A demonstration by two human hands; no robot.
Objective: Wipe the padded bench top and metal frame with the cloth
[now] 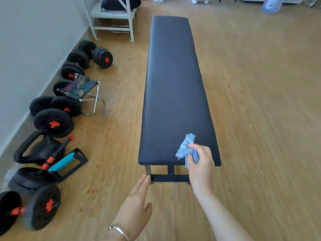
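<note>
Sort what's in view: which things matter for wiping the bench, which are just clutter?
Job: blue cloth in right hand; padded bench top; metal frame; left hand, empty.

Lying about: dumbbells, kettlebell, folding stool, white shelf.

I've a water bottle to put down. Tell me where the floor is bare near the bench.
Bare wood floor runs the whole right side of the bench, and a strip lies between the bench and the folding stool. Crowded: along the left wall, dumbbells and kettlebell.

Right hand [199,164] extended forward with fingers clenched; left hand [134,207] lower, flat, fingers straight together
</note>
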